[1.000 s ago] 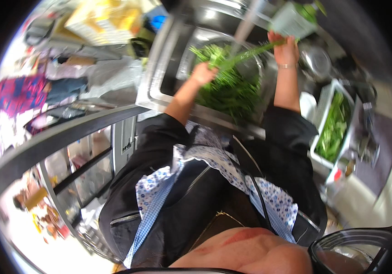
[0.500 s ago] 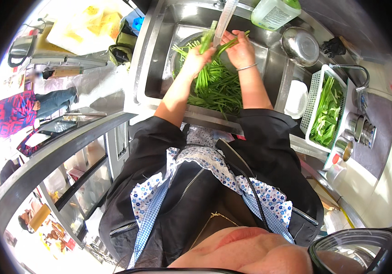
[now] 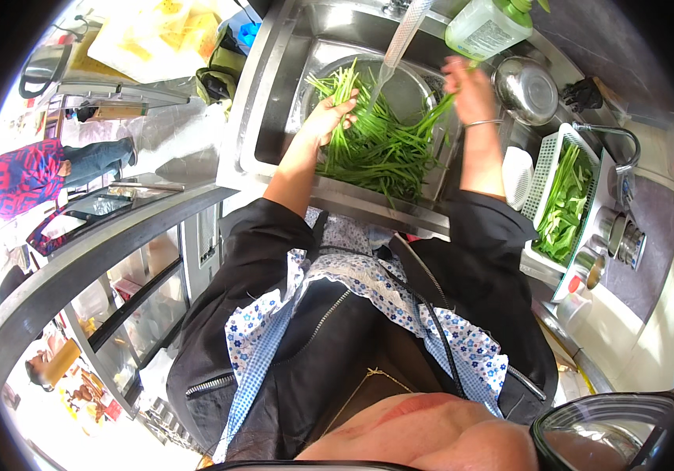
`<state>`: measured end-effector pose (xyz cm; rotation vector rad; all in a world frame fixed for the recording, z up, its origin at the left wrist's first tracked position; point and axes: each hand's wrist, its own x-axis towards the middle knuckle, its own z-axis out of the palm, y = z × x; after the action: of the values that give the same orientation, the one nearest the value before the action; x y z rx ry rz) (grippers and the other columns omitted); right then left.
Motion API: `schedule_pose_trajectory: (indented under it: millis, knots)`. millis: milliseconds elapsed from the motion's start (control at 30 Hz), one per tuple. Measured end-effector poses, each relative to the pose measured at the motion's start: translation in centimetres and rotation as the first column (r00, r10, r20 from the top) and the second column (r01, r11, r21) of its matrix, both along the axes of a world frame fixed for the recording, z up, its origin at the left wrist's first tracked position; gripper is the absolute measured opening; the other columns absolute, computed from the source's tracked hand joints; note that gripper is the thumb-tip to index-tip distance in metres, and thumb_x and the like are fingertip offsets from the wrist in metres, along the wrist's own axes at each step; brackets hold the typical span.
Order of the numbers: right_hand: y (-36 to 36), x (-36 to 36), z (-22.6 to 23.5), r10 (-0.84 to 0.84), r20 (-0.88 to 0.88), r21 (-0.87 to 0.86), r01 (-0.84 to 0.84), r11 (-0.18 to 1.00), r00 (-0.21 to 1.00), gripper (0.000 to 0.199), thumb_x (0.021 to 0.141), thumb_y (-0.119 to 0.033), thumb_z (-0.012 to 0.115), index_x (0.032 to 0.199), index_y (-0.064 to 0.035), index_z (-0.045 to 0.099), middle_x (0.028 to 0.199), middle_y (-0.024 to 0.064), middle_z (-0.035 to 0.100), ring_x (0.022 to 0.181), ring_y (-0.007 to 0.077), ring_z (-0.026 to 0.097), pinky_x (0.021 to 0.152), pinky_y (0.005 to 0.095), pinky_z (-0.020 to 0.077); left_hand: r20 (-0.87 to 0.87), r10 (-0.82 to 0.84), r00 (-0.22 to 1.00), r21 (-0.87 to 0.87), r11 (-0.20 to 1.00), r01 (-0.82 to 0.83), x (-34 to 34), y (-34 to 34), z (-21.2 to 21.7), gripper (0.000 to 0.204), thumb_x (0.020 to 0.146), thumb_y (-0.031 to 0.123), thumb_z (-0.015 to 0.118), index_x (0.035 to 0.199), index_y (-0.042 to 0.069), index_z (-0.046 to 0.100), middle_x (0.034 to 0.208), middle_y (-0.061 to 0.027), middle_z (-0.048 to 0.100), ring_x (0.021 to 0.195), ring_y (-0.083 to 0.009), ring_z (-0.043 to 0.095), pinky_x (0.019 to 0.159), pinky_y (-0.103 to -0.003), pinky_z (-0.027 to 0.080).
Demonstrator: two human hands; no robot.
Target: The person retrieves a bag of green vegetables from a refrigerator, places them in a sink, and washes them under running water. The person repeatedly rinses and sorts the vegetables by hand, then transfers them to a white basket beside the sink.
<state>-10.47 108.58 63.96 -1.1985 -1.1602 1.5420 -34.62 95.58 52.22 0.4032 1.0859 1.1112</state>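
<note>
A heap of long, thin green chives (image 3: 384, 157) lies in the steel sink (image 3: 274, 94), its pale stems toward the far left. My left hand (image 3: 331, 119) is closed around a bunch of these stems. At the sink's right side my right hand (image 3: 472, 93) is smeared by motion; its fingers are curled, and leaf ends stretch from the heap up to it. Between both hands a pale ribbed spout (image 3: 406, 39) points down, with a clear stream below it over the greens. A round basin shape is partly visible beneath them.
To the right stand a green-topped pump bottle (image 3: 488, 30), a steel bowl (image 3: 525, 90), and a white basket (image 3: 545, 177) of leafy greens beside a curved tap (image 3: 628, 149). A person in a checked shirt (image 3: 23, 179) is at far left.
My right hand has moved right, away from the left, drawing leaves sideways. My left hand has shifted slightly left and down; its bunch now lies lower. The view has shifted a little.
</note>
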Motion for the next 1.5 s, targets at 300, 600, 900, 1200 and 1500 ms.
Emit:
schedule_pose_trajectory:
  millis: [300,600,900,1200,1500]
  knots:
    - [-5.0,-8.0,-9.1,0.233,-0.009,-0.171,-0.231,0.958,0.973,0.018,0.083,-0.020,0.069,0.092,-0.0046,0.067,0.070,-0.0024,0.057,0.053,0.0050,0.043,0.049,0.0214,0.0359,0.154,-0.027,0.988,0.041,0.999,0.021,2.4,-0.1,4.4,0.026,0.094,0.022,0.055,0.106,0.000,0.061,0.078,-0.0022,0.056,0.056,-0.0084,0.045,0.049,-0.020,0.038]
    - [-2.5,-7.2,-8.2,0.016,-0.290,-0.207,-0.079,0.975,0.957,0.014,0.087,-0.006,0.059,0.098,0.0020,0.060,0.075,0.0030,0.056,0.056,0.0052,0.042,0.047,0.0196,0.0327,0.109,0.084,0.990,-0.071,0.995,-0.076,1.4,-0.8,3.8,0.025,0.093,0.020,0.056,0.104,-0.002,0.061,0.060,0.0022,0.045,0.045,-0.0055,0.033,0.043,-0.021,0.027]
    - [-5.1,-8.8,-8.4,0.160,-0.128,-0.249,-0.188,0.950,0.979,0.017,0.082,-0.017,0.070,0.087,-0.0014,0.064,0.071,0.0032,0.061,0.051,0.0057,0.043,0.046,0.0210,0.0342,-0.118,0.081,0.990,0.026,0.997,-0.078,2.4,-0.1,4.3,0.023,0.093,0.023,0.057,0.097,0.002,0.064,0.064,-0.0010,0.054,0.047,-0.0055,0.040,0.043,-0.019,0.031]
    - [-4.2,-8.7,-10.2,-0.098,-0.407,-0.456,-0.109,0.883,0.908,0.010,0.088,-0.003,0.055,0.090,0.0033,0.062,0.072,0.0040,0.057,0.053,0.0071,0.043,0.044,0.0218,0.0333,-0.223,0.122,0.967,0.077,0.991,-0.108,3.7,0.4,5.2,0.017,0.089,0.016,0.060,0.096,0.001,0.064,0.067,-0.0048,0.061,0.046,-0.0040,0.042,0.041,-0.018,0.031]
    - [-3.8,-7.5,-7.8,0.121,-0.206,-0.324,-0.185,0.928,0.971,0.024,0.086,-0.022,0.066,0.094,-0.0004,0.062,0.077,0.0037,0.059,0.055,0.0069,0.041,0.048,0.0210,0.0345,-0.030,0.165,0.986,-0.006,0.986,-0.165,2.4,-0.4,4.3,0.022,0.090,0.018,0.057,0.098,-0.002,0.064,0.080,-0.0122,0.066,0.063,-0.0145,0.058,0.055,-0.024,0.046]
